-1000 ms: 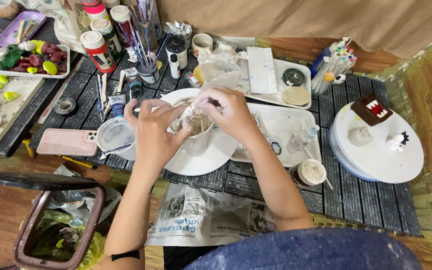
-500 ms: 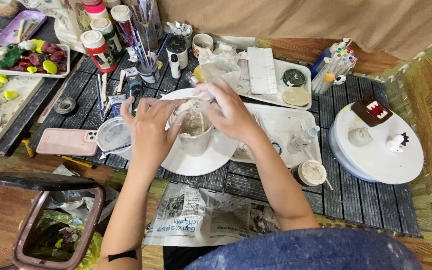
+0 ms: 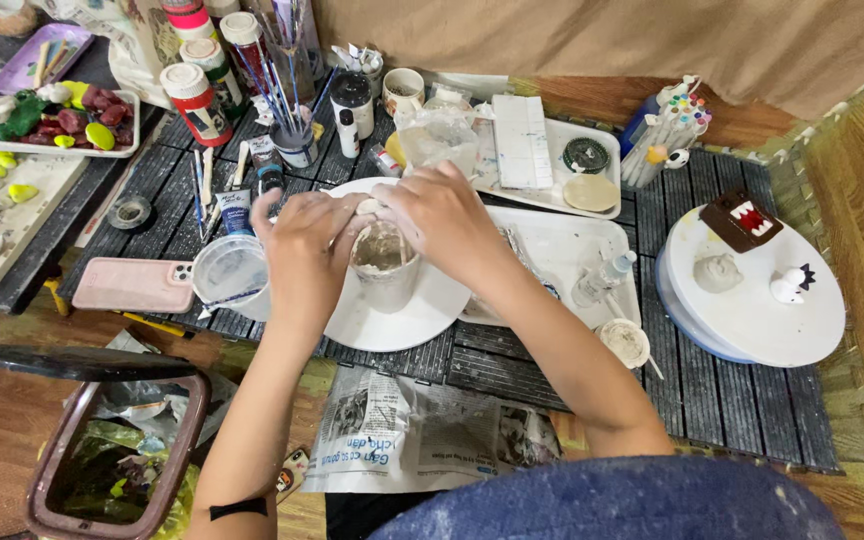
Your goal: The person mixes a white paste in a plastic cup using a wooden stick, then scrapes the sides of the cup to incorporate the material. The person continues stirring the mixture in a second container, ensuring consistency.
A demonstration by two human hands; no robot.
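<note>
Clay (image 3: 370,207) in a small white lump sits between our fingertips, right over the cup (image 3: 385,265) on the round white plate (image 3: 392,320). Our left hand (image 3: 302,250) and right hand (image 3: 442,220) both pinch it, fingers curled shut on the lump. We think we are shaping it now. Next we may need soft, slow squeezes so it keeps its form. A clear tub (image 3: 230,275) stands just left of the plate.
</note>
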